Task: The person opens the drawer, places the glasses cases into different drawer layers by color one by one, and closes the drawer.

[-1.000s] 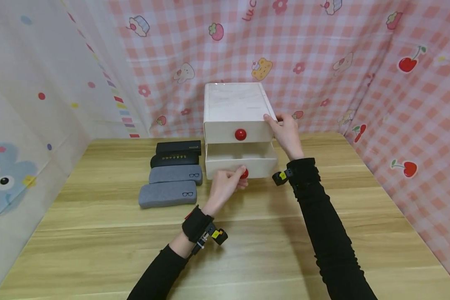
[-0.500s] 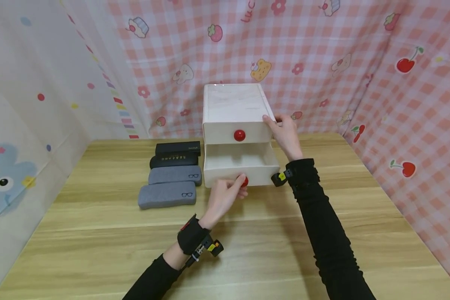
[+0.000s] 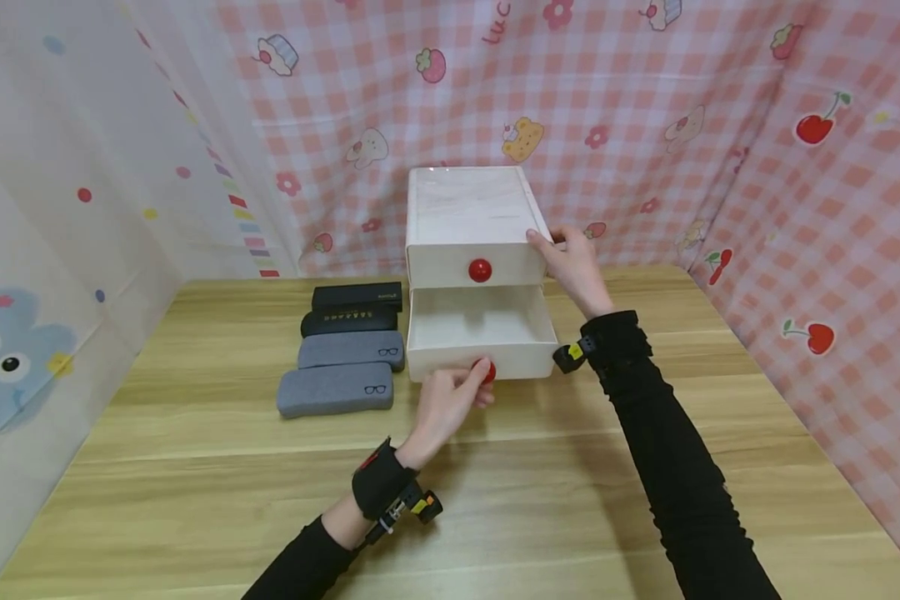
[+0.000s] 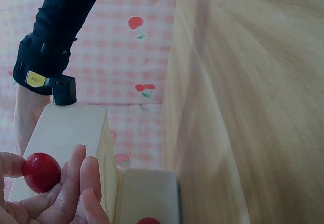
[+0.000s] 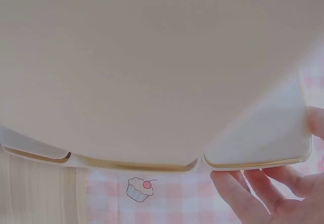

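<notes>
White two-drawer box with red knobs, lower drawer open

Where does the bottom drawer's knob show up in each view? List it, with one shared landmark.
Head: the knob, below and right of centre, pinched by the left hand.
Left wrist: lower left; the other knob is at the bottom edge.
Right wrist: not in it.
Landmark: the right hand, right of centre, left edge and lower right, respectively.

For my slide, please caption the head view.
Left hand pinches knob of open lower drawer; right hand holds box.
</notes>
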A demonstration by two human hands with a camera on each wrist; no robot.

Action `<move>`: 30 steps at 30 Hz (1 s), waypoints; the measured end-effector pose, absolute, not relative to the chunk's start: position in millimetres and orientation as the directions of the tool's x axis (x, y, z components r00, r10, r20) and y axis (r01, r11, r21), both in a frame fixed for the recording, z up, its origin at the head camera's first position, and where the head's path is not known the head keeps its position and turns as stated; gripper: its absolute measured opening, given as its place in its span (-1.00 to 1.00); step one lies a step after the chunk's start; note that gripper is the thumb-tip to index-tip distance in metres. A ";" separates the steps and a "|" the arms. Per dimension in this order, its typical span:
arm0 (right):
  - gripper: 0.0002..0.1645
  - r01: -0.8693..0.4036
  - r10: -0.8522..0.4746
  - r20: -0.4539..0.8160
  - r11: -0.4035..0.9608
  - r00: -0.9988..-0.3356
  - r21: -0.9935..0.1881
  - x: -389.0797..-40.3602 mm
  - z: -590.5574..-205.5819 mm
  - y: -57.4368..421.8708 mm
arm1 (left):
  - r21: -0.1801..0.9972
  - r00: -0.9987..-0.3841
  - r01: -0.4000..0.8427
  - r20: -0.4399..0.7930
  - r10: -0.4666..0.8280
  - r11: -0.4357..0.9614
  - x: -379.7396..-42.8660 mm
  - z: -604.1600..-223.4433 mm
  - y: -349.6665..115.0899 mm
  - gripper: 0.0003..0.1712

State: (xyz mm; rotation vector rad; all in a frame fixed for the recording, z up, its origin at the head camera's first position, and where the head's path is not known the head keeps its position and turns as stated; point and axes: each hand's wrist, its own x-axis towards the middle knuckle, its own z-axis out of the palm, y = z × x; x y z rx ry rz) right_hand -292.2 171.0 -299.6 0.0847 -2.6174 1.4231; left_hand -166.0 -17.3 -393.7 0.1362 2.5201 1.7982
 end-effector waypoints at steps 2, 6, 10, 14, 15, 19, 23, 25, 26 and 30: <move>-0.33 -0.124 0.020 0.161 0.548 -0.987 -0.827 -292.5 -299.5 171.9 | 0.942 -0.994 0.051 0.018 0.103 0.331 -164.6 -394.9 -17.3 -0.50; -0.31 -0.123 0.003 0.149 0.549 -0.989 -0.827 -292.5 -299.6 172.7 | 0.935 -0.993 0.058 0.020 0.113 0.349 -161.9 -397.4 -17.8 -0.51; -0.30 -0.129 -0.008 0.148 0.543 -0.989 -0.830 -291.8 -299.8 173.1 | 0.927 -0.993 0.070 0.029 0.115 0.369 -160.4 -398.9 -18.4 -0.52; -0.31 -0.140 -0.012 0.158 0.537 -0.987 -0.832 -291.4 -299.8 173.5 | 0.913 -0.991 0.087 0.037 0.132 0.399 -159.8 -399.8 -19.0 -0.52; -0.31 -0.141 -0.012 0.159 0.537 -0.987 -0.832 -291.4 -299.7 173.5 | 0.908 -0.989 0.094 0.037 0.144 0.408 -159.6 -400.2 -19.6 -0.52; -0.31 -0.138 -0.013 0.156 0.539 -0.988 -0.831 -291.9 -300.6 173.8 | 0.887 -0.979 0.113 0.023 0.202 0.448 -158.2 -402.0 -24.4 -0.51; -0.30 -0.135 -0.012 0.153 0.539 -0.988 -0.831 -292.3 -301.1 174.0 | 0.839 -0.960 0.188 0.047 0.276 0.511 -157.0 -405.8 -34.6 -0.53; -0.30 -0.133 -0.012 0.151 0.542 -0.988 -0.830 -292.6 -301.3 174.1 | 0.801 -0.951 0.234 0.069 0.302 0.551 -156.5 -408.1 -41.7 -0.58; -0.30 -0.132 -0.013 0.149 0.544 -0.989 -0.829 -292.8 -301.4 174.1 | 0.784 -0.947 0.251 0.077 0.312 0.568 -156.4 -409.1 -45.7 -0.61; -0.28 -0.127 -0.020 0.139 0.548 -0.990 -0.826 -293.2 -300.6 174.1 | 0.735 -0.939 0.286 0.088 0.332 0.615 -155.3 -410.7 -64.6 -0.71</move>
